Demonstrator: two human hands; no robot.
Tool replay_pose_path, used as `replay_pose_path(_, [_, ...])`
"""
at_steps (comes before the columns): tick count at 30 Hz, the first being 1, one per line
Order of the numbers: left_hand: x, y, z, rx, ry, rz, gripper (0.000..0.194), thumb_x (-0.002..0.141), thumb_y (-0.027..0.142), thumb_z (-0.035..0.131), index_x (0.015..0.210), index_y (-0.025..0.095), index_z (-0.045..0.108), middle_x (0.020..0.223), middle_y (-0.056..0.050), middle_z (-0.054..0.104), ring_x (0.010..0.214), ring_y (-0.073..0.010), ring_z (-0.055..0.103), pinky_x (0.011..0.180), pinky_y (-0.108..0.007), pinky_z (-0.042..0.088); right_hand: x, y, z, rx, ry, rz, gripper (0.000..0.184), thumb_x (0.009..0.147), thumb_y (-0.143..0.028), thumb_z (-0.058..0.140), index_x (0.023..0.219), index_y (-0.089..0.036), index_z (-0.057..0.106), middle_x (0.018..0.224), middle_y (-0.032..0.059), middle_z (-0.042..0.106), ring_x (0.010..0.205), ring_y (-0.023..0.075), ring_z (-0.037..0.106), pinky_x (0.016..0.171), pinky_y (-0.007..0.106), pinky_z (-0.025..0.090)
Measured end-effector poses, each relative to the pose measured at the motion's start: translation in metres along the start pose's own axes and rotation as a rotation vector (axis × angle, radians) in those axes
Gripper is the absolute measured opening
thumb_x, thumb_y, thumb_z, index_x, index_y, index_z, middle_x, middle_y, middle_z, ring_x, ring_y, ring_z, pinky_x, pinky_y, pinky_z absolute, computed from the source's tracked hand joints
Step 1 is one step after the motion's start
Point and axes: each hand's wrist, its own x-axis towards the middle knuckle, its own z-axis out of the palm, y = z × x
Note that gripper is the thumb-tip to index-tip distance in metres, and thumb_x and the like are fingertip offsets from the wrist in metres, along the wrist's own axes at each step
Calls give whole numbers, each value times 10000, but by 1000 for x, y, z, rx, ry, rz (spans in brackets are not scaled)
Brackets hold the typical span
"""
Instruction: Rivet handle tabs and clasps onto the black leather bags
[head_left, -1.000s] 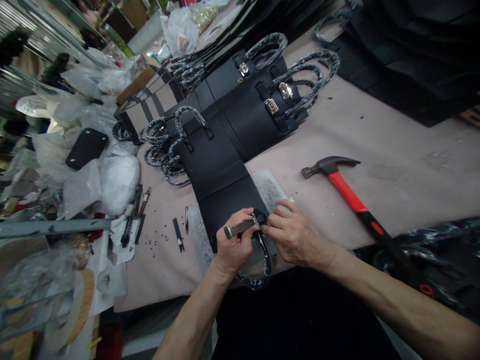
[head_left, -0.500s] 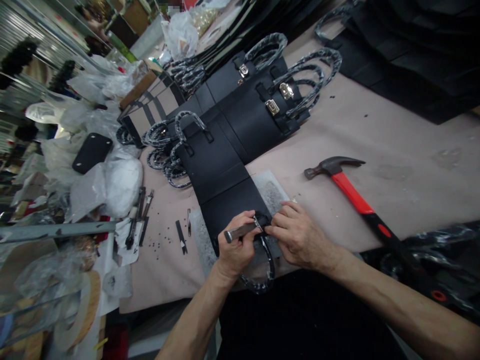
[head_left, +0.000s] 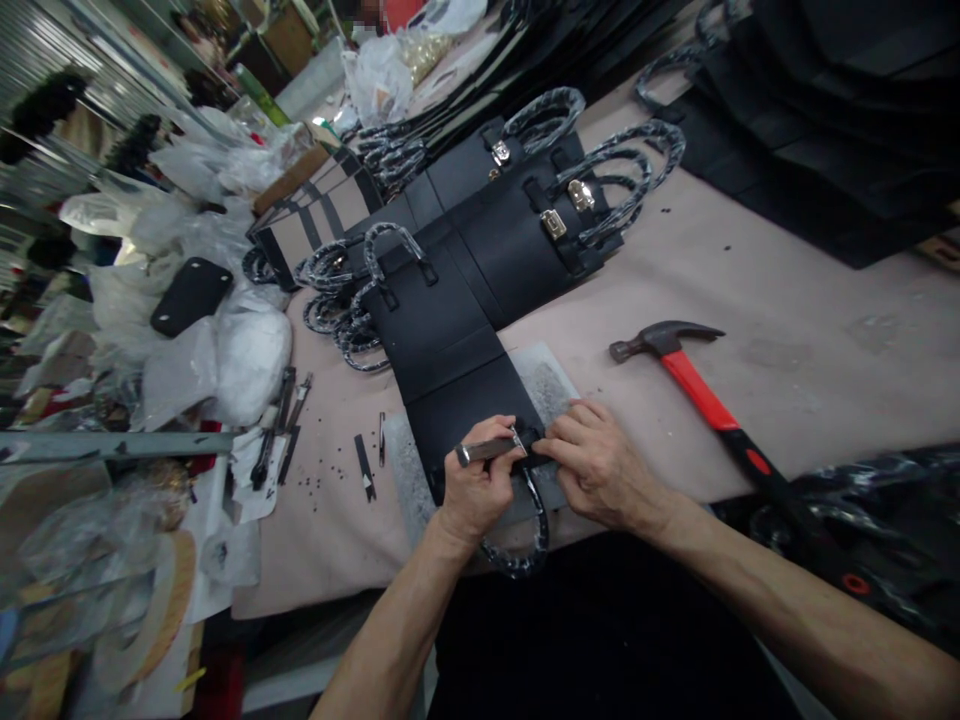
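My left hand [head_left: 480,480] is closed around a metal punch [head_left: 480,451], whose wide toothed-looking end rests by the edge of a black bag panel [head_left: 469,405]. Close on its right, my right hand [head_left: 596,462] has its fingers pinched at a small black strap on that edge; whatever lies between the fingertips is too small to make out. A plastic-wrapped handle [head_left: 541,530] loops from this edge toward my body. Under the panel lies a pale stone-like slab [head_left: 544,375].
A red-and-black claw hammer [head_left: 701,390] lies to the right. Black bag pieces [head_left: 517,230] with metal clasps and wrapped handles spread behind the slab. More black panels [head_left: 847,160] are stacked at back right. Slim tools [head_left: 364,468] and tiny black bits lie on the left.
The view has shifted slightly. The punch in my left hand now leans a little flatter; both hands stay at the same edge of the bag panel.
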Motion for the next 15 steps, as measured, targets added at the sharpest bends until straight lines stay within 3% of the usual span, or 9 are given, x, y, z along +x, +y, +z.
replay_pose_path(3, [-3,-1,0,7,11,1,103,921,138,682,1015,178,662,1089,-103,762,1044,-225,743,957,-418,629,2,4,1,51,50,105,394,776,-37,514,1093,-167,709,1066,101,632,984,255,517,911,435,401])
replay_pose_path(7, [-8,3,0,62,-1,71,95,940,140,653,1027,181,653,1101,-112,750,1061,-229,739,939,-412,643,4,6,3,32,-15,155,333,849,-97,546,1108,-206,724,1234,110,616,1086,280,513,960,464,390])
replay_pose_path(12, [-13,8,3,157,26,167,135,939,80,612,1028,180,637,1032,-108,746,1091,-242,734,944,-396,650,7,6,6,14,-26,149,310,907,-107,521,1095,-235,732,1220,86,630,1084,260,520,980,447,361])
replay_pose_path(15, [-14,9,4,167,31,160,125,945,89,604,1017,187,634,1009,-99,742,1085,-245,735,934,-393,656,20,10,5,-2,-33,210,221,947,-146,533,1042,-218,719,1090,72,681,1008,240,556,926,407,366])
